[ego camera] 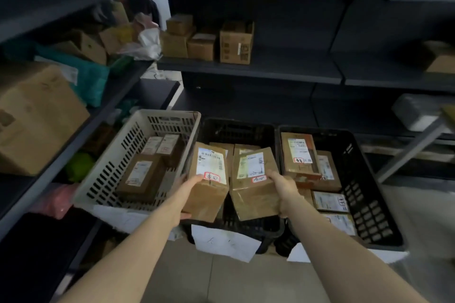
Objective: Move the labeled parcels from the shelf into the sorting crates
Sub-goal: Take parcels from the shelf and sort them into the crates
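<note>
Left grip (186, 195): in the lower centre of the frame, it grasps the left parcel (209, 195) at its near end, thumb on the top face beside a label with a red outline.
Right grip (286, 192): it grasps the right parcel (253, 198) at its near right corner, thumb on top near a similar red-outlined label.
Both parcels: brown cardboard boxes with white shipping labels, held side by side and tilted, over the middle black crate (237, 131), just beside each other.
Middle black crate: more brown parcels lie inside, behind the held ones.
Beige crate (108, 155): at left of centre, tilted, with several labeled boxes (141, 174) in it.
Right black crate (369, 206): at right of centre, holding labeled parcels (299, 152), some stacked.
Paper sheets (224, 241): white, hanging on the front of the crates.
Shelf (246, 70): dark metal, in the upper centre, carrying cardboard boxes (236, 43).
</note>
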The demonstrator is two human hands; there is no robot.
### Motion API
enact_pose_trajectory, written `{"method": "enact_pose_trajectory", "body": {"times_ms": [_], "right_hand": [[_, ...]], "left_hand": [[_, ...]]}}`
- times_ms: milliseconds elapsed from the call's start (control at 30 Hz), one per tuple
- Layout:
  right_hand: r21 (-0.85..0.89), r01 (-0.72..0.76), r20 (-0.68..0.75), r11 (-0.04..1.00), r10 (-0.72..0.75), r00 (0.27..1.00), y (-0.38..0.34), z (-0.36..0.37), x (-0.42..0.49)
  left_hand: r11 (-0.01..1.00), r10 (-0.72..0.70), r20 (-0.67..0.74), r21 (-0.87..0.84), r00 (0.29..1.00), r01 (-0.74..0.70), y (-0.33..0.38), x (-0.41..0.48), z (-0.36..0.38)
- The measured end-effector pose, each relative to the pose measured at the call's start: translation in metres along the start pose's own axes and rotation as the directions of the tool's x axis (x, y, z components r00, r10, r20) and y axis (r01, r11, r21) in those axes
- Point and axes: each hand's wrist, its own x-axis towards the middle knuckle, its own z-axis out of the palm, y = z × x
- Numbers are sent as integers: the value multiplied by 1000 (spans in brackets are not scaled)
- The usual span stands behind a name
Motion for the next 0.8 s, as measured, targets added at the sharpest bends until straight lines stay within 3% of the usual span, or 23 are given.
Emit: {"method": "enact_pose_trajectory", "body": {"times_ms": [167, 433, 667, 800], "right_hand": [[-127, -37, -110, 991, 23, 994, 22, 23, 105], [-188, -242, -169, 952, 212, 963, 40, 64, 129], [205, -267, -74, 942, 287, 955, 92, 68, 166], [251, -318, 42, 914, 318, 947, 123, 65, 173]], "left_hand": [[996, -51, 48, 82, 998, 46, 6, 76, 22], [984, -91, 37, 155, 995, 84, -1, 169, 39], [989, -89, -1, 118, 996, 88, -32, 196, 43], [994, -87, -18, 67, 996, 88, -44, 201, 41]]}}
